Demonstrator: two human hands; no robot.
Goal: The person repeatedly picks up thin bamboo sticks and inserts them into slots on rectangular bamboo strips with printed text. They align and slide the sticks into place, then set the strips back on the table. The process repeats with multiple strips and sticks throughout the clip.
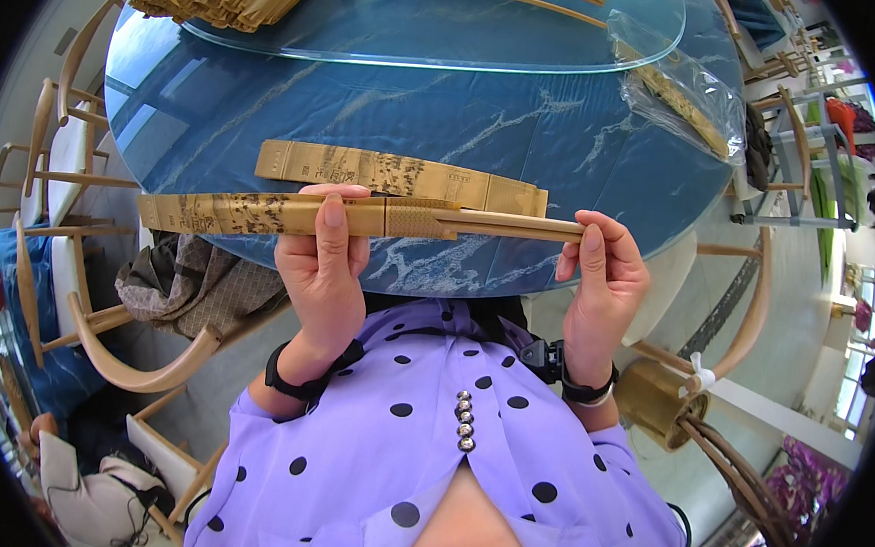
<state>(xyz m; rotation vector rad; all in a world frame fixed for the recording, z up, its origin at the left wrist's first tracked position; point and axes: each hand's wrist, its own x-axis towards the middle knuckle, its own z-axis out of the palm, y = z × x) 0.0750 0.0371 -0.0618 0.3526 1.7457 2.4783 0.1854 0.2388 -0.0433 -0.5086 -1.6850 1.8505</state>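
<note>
Both hands, left hand (323,257) and right hand (602,279), grip a closed bamboo fan (361,217) horizontally.

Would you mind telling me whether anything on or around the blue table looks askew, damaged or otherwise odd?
Nothing stands out. The left hand and right hand hold a closed folding fan level over the blue table. A second closed fan lies flat on it, and the plastic bag looks intact.
</note>
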